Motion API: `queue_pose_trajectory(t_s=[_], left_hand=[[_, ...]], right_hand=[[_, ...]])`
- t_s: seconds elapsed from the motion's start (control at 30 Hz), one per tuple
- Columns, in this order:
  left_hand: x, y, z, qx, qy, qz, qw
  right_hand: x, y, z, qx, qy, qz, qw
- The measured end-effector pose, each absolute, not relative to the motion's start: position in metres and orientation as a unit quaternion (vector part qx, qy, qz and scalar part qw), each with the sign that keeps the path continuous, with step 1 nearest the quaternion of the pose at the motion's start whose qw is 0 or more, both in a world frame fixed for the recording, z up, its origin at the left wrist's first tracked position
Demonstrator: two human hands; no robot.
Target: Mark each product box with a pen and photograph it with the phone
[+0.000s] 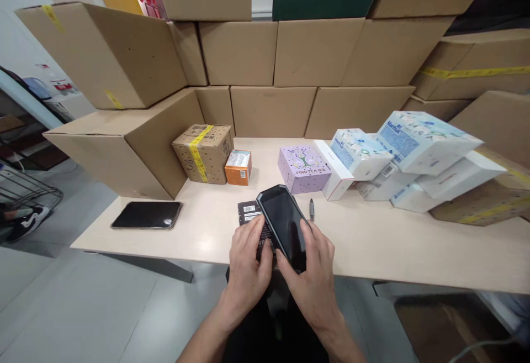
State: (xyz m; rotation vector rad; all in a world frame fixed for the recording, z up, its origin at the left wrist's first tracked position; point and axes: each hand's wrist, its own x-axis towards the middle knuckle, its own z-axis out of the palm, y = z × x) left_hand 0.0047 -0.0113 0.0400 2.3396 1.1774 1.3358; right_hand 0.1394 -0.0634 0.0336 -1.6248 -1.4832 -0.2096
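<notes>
My right hand (pixel 312 266) is closed around a black smartphone (pixel 282 222), thumb along one edge and fingers over the other. The phone is tilted, its dark screen facing up. Beside it, my left hand (pixel 251 255) grips a flat black box (pixel 247 212) with white barcode labels and small print. That box lies partly beneath the phone, and the fingers cover much of it. Just right of the phone, a small grey pen-like object (pixel 312 210) rests on the table (pixel 207 225).
A second phone (pixel 147 215) lies at the left. Behind stand a taped carton (pixel 202 154), an orange box (pixel 239 168) and a purple tea box (pixel 303 169). Tissue packs (pixel 426 141) are piled at the right. Large cardboard boxes (pixel 273 111) wall off the back.
</notes>
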Motion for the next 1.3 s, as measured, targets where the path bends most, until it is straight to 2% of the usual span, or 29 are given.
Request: queue_pose_trajectory(t_s=[1.3], left_hand=[[0.004,-0.014,0.038,0.801,0.409,0.429,0.078]], right_hand=[[0.15,-0.067,0.036,-0.68,-0.569,-0.048,0.459]])
